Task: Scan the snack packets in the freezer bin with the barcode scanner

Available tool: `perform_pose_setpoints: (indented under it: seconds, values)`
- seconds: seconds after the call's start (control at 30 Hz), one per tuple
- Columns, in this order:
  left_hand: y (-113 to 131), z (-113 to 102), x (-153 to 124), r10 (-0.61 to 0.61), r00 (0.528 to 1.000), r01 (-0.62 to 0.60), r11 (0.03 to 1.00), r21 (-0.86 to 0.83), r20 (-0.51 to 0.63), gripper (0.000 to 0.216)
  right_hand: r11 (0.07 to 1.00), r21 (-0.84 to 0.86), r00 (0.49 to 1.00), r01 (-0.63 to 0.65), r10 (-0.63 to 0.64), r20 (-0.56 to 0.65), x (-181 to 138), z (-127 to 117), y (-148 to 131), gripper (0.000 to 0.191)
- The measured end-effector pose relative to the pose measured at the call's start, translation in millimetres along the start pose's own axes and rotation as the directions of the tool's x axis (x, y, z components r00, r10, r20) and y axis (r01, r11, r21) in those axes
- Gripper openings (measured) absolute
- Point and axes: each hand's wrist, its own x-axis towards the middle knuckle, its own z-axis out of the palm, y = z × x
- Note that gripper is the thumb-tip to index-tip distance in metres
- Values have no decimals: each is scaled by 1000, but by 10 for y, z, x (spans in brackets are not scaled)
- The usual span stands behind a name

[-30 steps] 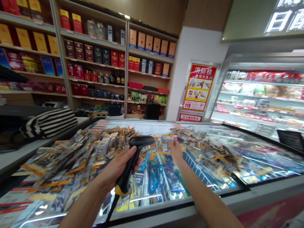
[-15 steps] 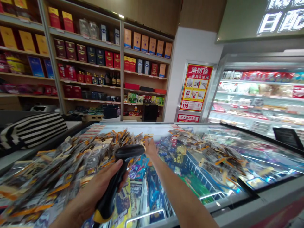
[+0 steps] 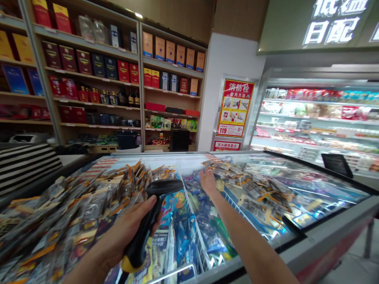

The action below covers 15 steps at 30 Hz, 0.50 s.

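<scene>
Judging by its black moulded body, the scanner is taken to be light, stiff and not fragile, and best held at the handle. The left hand is wrapped there, its grip closed fully round the handle, with the head pointed away over the freezer. The right hand is stretched out with its grip open, fingers loosely spread and nothing held, at the near edge of the right-hand pile of packets lying on top of the freezer (whether a packet is touched cannot be told). The packets are judged thin, light, floppy and slick in their clear film, apt to slide on one another. A pinch at the orange top strip is thought the surest hold. A larger heap of the same kind is spread just left of the scanner.
</scene>
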Motion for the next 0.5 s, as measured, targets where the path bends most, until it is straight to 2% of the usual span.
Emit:
perform_pose_setpoints:
  seconds: [0.07, 0.13, 0.23, 0.33, 0.5]
  values:
    - [-11, 62, 62, -10, 999, 10, 1000, 2, 31, 31, 965, -251, 996, -69, 52, -75, 60, -271, 387, 47]
    - [-18, 104, 109, -18, 999, 18, 1000, 2, 46, 31, 938, -329, 992, -114, 88, -96, 70, -452, 709, 46]
    - [-23, 120, 144, -17, 998, 17, 1000, 0, 63, 31, 875, -479, 997, -76, 79, -14, -5, -536, 977, 48]
    - [-20, 94, 137, -30, 998, 32, 999, -26, 59, 30, 851, -524, 997, 38, 5, 79, -139, -510, 1000, 49]
    - [-27, 21, 67, -11, 999, 12, 1000, -16, 43, 31, 842, -521, 984, 139, -59, 168, -416, -569, 771, 43]
